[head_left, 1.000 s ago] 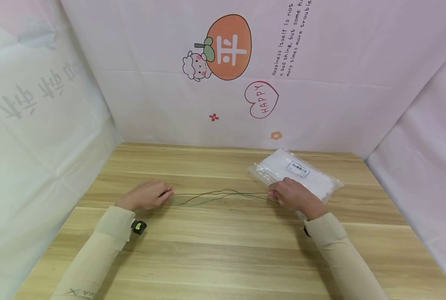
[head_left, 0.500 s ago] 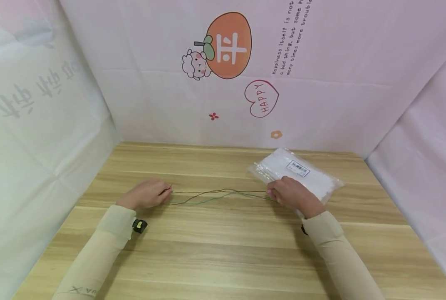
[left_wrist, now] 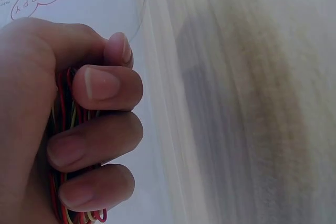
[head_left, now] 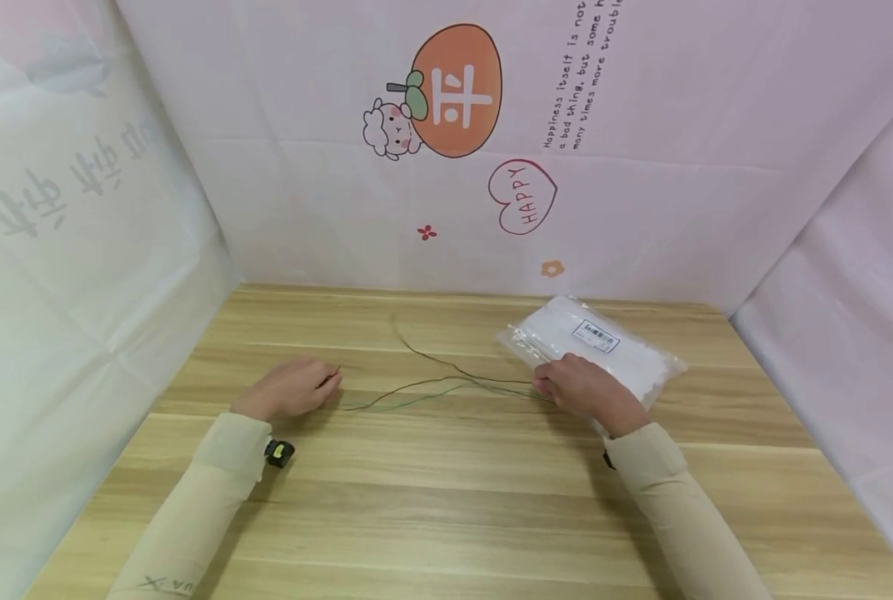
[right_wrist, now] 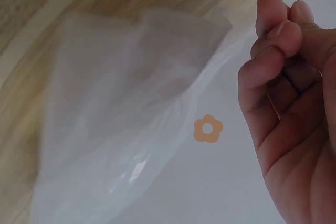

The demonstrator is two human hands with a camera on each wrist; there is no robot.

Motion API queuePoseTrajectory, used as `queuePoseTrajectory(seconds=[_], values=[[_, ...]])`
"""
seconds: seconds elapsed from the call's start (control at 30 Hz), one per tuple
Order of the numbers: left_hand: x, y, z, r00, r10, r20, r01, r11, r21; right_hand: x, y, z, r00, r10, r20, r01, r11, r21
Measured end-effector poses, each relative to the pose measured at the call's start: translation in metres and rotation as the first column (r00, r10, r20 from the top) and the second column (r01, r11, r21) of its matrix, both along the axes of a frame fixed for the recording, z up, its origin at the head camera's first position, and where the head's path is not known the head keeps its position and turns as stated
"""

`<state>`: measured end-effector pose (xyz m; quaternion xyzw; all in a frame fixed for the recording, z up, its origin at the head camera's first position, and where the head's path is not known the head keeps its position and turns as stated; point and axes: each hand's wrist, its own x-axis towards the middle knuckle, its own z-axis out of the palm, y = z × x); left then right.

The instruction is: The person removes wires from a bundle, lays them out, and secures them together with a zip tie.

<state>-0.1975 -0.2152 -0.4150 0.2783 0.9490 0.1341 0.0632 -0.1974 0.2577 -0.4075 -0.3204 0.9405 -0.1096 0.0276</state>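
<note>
Wooden table (head_left: 446, 517): dark wire (head_left: 454, 367), pinched in right hand (head_left: 585, 387), now free of left hand (head_left: 289, 390) gripping wire bundle (left_wrist: 64, 98).

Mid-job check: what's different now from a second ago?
The dark wire no longer runs straight across to the left grip: that end has been let go and has sprung toward the far side. Its other end stays in the right grip. Much as before: both grips' positions, the brown wire, the green wire and the plastic bag.
</note>
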Motion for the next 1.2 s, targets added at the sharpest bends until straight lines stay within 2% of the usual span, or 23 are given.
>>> queuePoseTrajectory(seconds=[0.13, 0.3, 0.4, 0.6, 0.8, 1.2], values=[[0.001, 0.002, 0.002, 1.0, 0.005, -0.011, -0.005, 1.0, 0.015, 0.0, 0.001, 0.0, 1.0, 0.008, -0.004, -0.008, 1.0, -0.015], [0.002, 0.004, 0.005, 1.0, 0.011, -0.017, -0.011, 1.0, 0.023, 0.001, 0.002, 0.001, 0.996, 0.043, -0.078, -0.045, 0.999, -0.017], [0.003, 0.005, 0.006, 1.0, 0.01, -0.024, -0.01, 1.0, 0.014, 0.001, 0.003, 0.001, 0.994, 0.058, -0.097, -0.062, 0.997, -0.036], [0.004, 0.012, 0.006, 1.0, -0.011, -0.028, 0.011, 1.0, 0.011, 0.002, 0.007, 0.002, 0.998, 0.013, -0.057, -0.018, 0.996, -0.084], [0.004, 0.027, 0.011, 0.998, -0.051, -0.032, 0.051, 0.999, 0.006, 0.005, 0.004, 0.007, 0.999, -0.001, -0.038, -0.003, 0.994, -0.109], [0.003, 0.07, 0.02, 0.987, -0.162, -0.015, 0.162, 0.986, 0.025, 0.016, -0.025, 0.021, 0.984, 0.114, -0.134, -0.13, 0.984, -0.121]])
